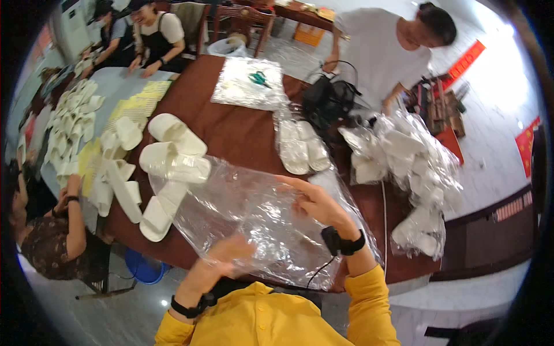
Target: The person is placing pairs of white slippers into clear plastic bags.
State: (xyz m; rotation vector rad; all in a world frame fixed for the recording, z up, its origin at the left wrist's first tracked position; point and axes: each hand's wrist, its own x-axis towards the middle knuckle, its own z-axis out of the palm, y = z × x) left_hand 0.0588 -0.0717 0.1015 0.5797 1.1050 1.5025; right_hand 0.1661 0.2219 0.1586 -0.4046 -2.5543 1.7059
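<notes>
Gripping a clear plastic bag (254,216) on the brown table (231,130), the right hand (320,205) pinches its far edge and the left hand (222,259) its near edge; white slippers (173,167) lie just left of the bag, nearer the left hand.

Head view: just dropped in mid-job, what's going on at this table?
A person in yellow sleeves holds a clear plastic bag over the brown table, the left hand at its near edge and the right hand pinching its top. White slippers lie loose beside the bag on the left. A bagged slipper pair lies beyond, and a pile of bagged slippers sits to the right. Other people sit or stand around the table.
</notes>
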